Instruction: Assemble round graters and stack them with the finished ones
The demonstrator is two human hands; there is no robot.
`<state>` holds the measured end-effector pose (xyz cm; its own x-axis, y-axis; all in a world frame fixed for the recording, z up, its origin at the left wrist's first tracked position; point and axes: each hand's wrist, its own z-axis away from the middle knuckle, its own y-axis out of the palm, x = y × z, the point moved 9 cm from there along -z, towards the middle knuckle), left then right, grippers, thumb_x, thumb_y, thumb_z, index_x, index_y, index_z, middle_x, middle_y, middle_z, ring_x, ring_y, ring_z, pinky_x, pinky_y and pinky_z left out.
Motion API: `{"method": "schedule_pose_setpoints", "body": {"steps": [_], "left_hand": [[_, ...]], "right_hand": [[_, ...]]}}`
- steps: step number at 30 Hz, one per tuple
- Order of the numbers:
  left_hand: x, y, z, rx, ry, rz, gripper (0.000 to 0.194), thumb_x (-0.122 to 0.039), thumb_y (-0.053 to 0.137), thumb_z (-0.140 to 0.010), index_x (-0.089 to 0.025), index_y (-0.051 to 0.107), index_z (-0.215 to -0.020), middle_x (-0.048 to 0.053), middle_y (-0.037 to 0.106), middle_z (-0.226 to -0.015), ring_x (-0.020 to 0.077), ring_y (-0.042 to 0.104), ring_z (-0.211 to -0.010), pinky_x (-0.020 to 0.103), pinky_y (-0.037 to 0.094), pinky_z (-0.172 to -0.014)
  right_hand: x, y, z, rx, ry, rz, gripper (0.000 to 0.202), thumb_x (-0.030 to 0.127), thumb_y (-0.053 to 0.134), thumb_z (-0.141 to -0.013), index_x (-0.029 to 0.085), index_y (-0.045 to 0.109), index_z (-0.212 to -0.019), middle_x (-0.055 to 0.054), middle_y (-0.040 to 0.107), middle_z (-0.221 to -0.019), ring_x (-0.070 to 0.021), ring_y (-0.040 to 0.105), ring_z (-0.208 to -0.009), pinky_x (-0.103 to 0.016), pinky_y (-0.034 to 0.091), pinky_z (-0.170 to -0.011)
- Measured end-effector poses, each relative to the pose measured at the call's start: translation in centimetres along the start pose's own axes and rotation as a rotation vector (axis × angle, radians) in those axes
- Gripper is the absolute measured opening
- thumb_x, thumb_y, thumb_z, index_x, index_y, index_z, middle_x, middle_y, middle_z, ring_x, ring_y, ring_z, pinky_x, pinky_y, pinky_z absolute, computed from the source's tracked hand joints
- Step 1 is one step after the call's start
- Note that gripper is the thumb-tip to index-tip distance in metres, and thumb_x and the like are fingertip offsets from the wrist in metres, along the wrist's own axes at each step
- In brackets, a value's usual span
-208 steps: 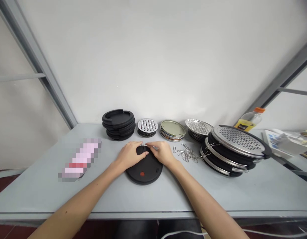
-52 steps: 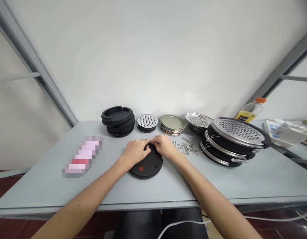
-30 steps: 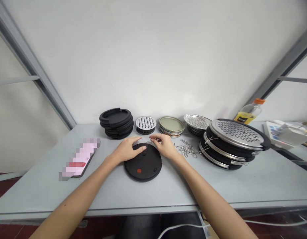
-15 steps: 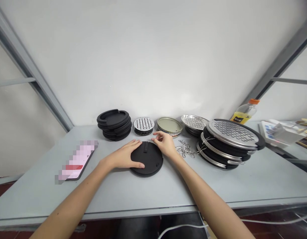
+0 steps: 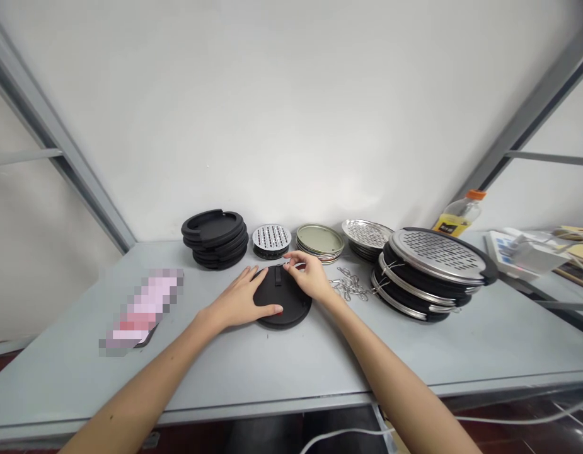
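A round black disc with a raised bar lies flat on the grey table in front of me. My left hand rests on its left side, fingers spread, thumb on the disc's face. At the disc's top edge, the fingertips of my right hand pinch a thin metal wire clip beside the bar. Several bent wire clips lie in a loose heap right of my right hand. Little of the pinched clip shows.
Along the wall stand black rings, a small grater stack, greenish lids and perforated plates. At right are a large grater stack, a bottle and a power strip. A phone lies left.
The disc has turned a little under my hands, its small hole now nearer my right hand. My right fingertips have shifted slightly left towards the bar. The camera view has moved slightly.
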<state>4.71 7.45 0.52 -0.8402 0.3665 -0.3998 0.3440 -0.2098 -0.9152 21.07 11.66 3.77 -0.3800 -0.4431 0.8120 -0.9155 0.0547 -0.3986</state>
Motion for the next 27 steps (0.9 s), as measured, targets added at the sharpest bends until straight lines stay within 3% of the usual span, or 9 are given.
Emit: {"method": "schedule_pose_setpoints", "body": {"steps": [5, 9, 12, 20, 27], "left_hand": [[-0.4, -0.1, 0.2, 0.005, -0.002, 0.012, 0.105, -0.081, 0.048, -0.072, -0.020, 0.020, -0.152, 0.012, 0.017, -0.158, 0.0343, 0.012, -0.145, 0.045, 0.021, -0.115], [-0.3, -0.1, 0.3, 0.010, -0.006, 0.023, 0.103, -0.080, 0.048, -0.073, -0.021, 0.019, -0.152, 0.012, 0.016, -0.158, 0.0344, 0.012, -0.145, 0.045, 0.021, -0.115], [-0.2, -0.1, 0.3, 0.002, 0.006, 0.035, 0.102, -0.080, 0.049, -0.073, -0.022, 0.020, -0.152, 0.011, 0.016, -0.158, 0.0346, 0.012, -0.145, 0.045, 0.021, -0.115], [-0.1, 0.1, 0.2, 0.005, -0.001, 0.036, 0.102, -0.080, 0.048, -0.073, -0.021, 0.019, -0.152, 0.011, 0.015, -0.159, 0.0341, 0.011, -0.145, 0.046, 0.021, -0.115], [-0.4, -0.1, 0.3, 0.008, 0.006, 0.030, 0.101, -0.079, 0.049, -0.074, -0.022, 0.019, -0.152, 0.012, 0.016, -0.158, 0.0341, 0.010, -0.145, 0.047, 0.021, -0.115]], "right_hand": [[0.8, -0.1, 0.2, -0.014, -0.027, 0.000, 0.024, 0.023, 0.059, -0.077, 0.018, 0.066, -0.099, -0.002, 0.066, -0.078, -0.0157, 0.062, -0.072, -0.032, 0.051, -0.076], [1.4, -1.2, 0.4, -0.119, -0.056, 0.032, 0.027, 0.017, 0.059, -0.073, 0.019, 0.066, -0.100, -0.002, 0.068, -0.080, -0.0180, 0.064, -0.080, -0.036, 0.049, -0.086], [1.0, -1.6, 0.4, -0.166, -0.041, 0.002, 0.032, 0.015, 0.057, -0.072, 0.019, 0.064, -0.103, -0.003, 0.066, -0.084, -0.0173, 0.064, -0.076, -0.035, 0.052, -0.080], [1.1, -0.5, 0.3, -0.064, -0.036, -0.097, 0.049, 0.009, 0.053, -0.069, 0.018, 0.056, -0.117, -0.006, 0.063, -0.098, -0.0126, 0.062, -0.068, -0.029, 0.052, -0.066], [2.6, 0.3, 0.8, 0.024, -0.085, -0.061, 0.032, 0.012, 0.056, -0.073, 0.020, 0.066, -0.103, -0.005, 0.067, -0.096, -0.0155, 0.062, -0.081, -0.028, 0.050, -0.066]]}}
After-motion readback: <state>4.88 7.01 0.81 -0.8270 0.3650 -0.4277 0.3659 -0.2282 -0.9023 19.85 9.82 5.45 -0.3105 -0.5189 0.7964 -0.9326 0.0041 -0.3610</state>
